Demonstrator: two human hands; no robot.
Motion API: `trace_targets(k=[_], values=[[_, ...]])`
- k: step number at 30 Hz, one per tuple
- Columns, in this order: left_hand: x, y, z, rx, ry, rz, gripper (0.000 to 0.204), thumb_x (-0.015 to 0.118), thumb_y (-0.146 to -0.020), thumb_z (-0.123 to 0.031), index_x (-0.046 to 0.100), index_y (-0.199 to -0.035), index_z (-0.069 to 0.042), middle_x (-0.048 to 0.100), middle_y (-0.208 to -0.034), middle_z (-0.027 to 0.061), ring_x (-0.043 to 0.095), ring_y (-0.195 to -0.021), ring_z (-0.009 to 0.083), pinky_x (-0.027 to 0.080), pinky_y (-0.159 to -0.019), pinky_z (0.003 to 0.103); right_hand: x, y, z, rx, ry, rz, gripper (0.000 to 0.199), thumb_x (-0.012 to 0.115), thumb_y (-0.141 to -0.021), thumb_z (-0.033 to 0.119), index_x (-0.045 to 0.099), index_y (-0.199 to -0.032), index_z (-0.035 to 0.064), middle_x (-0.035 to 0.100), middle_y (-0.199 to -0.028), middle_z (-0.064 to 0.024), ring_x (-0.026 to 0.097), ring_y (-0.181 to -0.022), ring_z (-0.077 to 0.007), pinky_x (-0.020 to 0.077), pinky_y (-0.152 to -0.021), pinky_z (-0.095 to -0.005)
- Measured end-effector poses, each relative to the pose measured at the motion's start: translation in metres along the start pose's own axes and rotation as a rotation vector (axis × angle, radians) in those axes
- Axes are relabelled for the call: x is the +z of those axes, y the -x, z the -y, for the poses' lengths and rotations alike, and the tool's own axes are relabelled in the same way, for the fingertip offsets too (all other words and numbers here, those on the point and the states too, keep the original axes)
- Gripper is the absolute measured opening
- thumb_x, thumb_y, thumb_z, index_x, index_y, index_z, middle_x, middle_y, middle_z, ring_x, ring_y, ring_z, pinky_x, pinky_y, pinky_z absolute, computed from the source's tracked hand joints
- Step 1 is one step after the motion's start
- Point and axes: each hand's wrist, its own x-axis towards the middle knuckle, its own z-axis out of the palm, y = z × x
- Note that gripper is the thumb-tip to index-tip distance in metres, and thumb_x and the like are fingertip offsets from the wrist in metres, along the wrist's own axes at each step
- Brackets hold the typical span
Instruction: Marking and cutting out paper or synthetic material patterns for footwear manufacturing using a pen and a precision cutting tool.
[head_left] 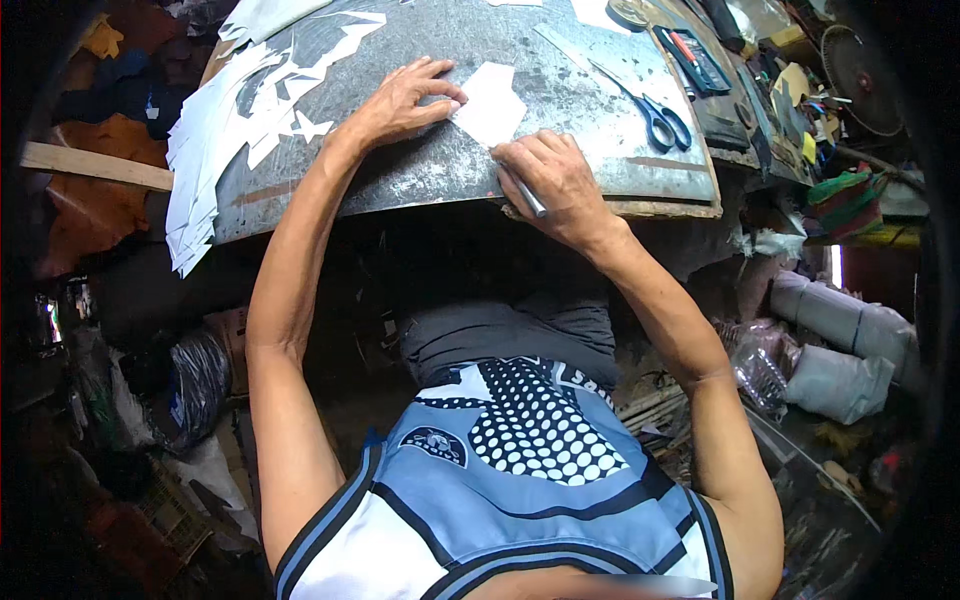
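A small white angular sheet [492,108] lies flat on the worn metal tabletop [400,190]. My left hand [410,102] rests at its left edge, fingers apart, with the fingertips and thumb touching it. At the sheet's lower right corner is my right hand [552,182], closed round a slim silver metal tool [527,194]. The tool's rear end points down toward me; its working tip is hidden by my fingers. I cannot tell whether the sheet is paper, card or leather.
Scissors with dark blue handles [660,122] lie at the right, beside a long metal ruler [570,55]. A stack of white offcuts [205,150] hangs over the left edge. A dark tool case [692,60] and a tape roll [628,14] sit at the far right.
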Motion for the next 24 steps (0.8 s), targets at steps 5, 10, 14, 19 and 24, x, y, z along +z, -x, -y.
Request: trace_targets(k=[5, 10, 14, 19, 24], values=[[0.001, 0.003, -0.003, 0.0, -0.024, -0.042, 0.032, 0.065, -0.092, -0.042, 0.073, -0.116, -0.023, 0.042, -0.154, 0.0112, 0.022, -0.15, 0.0336, 0.016, -0.122, 0.056, -0.006, 0.008, 0.001, -0.029, -0.019, -0.001, 0.013, 0.067, -0.089, 0.014, 0.06, -0.098, 0.008, 0.062, -0.087, -0.0071, 0.057, -0.083, -0.0231, 0.0416, -0.076, -0.0374], [0.006, 0.004, 0.003, 0.032, -0.043, -0.091, 0.034, 0.066, -0.091, -0.044, 0.073, -0.116, -0.023, 0.043, -0.153, 0.0113, 0.023, -0.149, 0.0339, 0.015, -0.122, 0.056, -0.003, 0.0, -0.004, -0.074, 0.037, 0.03, 0.014, 0.068, -0.088, 0.015, 0.06, -0.096, 0.0086, 0.062, -0.086, -0.0064, 0.057, -0.081, -0.0225, 0.0418, -0.075, -0.0376], [0.012, 0.004, 0.007, 0.07, -0.061, -0.129, 0.035, 0.065, -0.091, -0.044, 0.073, -0.117, -0.022, 0.044, -0.153, 0.0122, 0.026, -0.149, 0.0348, 0.016, -0.122, 0.054, 0.003, -0.007, -0.006, -0.094, 0.049, 0.019, 0.016, 0.069, -0.087, 0.016, 0.06, -0.097, 0.0079, 0.063, -0.086, -0.007, 0.058, -0.081, -0.0243, 0.0423, -0.076, -0.038], [0.019, 0.003, 0.011, 0.115, -0.111, -0.169, 0.031, 0.063, -0.094, -0.04, 0.072, -0.117, -0.021, 0.046, -0.152, 0.0117, 0.029, -0.147, 0.0348, 0.02, -0.121, 0.052, 0.002, -0.013, 0.004, -0.037, 0.03, 0.004, 0.019, 0.067, -0.086, 0.013, 0.061, -0.103, 0.0067, 0.063, -0.088, -0.0084, 0.059, -0.083, -0.0262, 0.0425, -0.077, -0.0382], [0.017, 0.002, 0.012, 0.085, -0.071, -0.157, 0.032, 0.061, -0.094, -0.041, 0.072, -0.119, -0.024, 0.043, -0.153, 0.011, 0.027, -0.148, 0.0335, 0.017, -0.122, 0.052, 0.004, -0.014, 0.003, -0.031, 0.068, 0.04, 0.022, 0.066, -0.086, 0.011, 0.061, -0.107, 0.0057, 0.063, -0.093, -0.0095, 0.059, -0.087, -0.0266, 0.0424, -0.077, -0.0387]])
